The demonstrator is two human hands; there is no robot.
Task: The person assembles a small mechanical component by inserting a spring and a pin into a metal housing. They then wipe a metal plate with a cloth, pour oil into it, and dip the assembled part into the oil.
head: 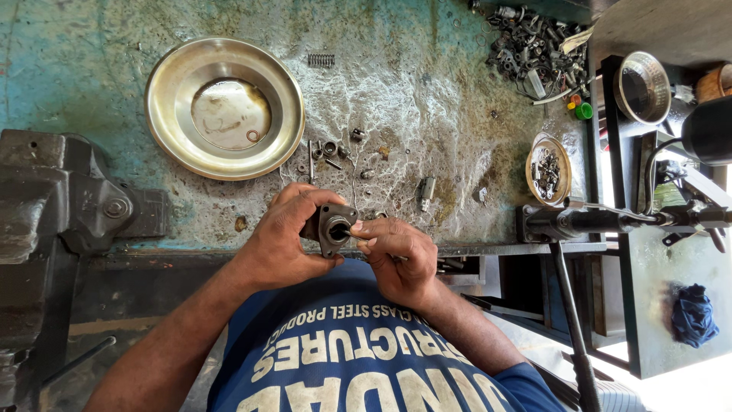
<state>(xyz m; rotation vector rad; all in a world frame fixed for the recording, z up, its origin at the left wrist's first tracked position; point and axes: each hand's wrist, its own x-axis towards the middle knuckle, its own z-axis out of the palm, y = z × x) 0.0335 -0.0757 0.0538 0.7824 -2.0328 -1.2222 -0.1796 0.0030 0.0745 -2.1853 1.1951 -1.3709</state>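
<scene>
Left hand [286, 233] is clamped around a dark metal flanged housing [332, 227], held just off the near edge of the workbench [427, 91], round bore facing the right hand. Right hand [395, 255] has fingertips [366, 230] pinched together on a small part at the bore; the part is too small to identify. On the workbench: steel dish [225, 107] far-left of the housing, small loose fittings [329, 149] just beyond it, coil spring [321, 59] farther back, black vise [57, 206] at left edge.

Bright daylight, sharp focus, fisheye-bent edges
</scene>
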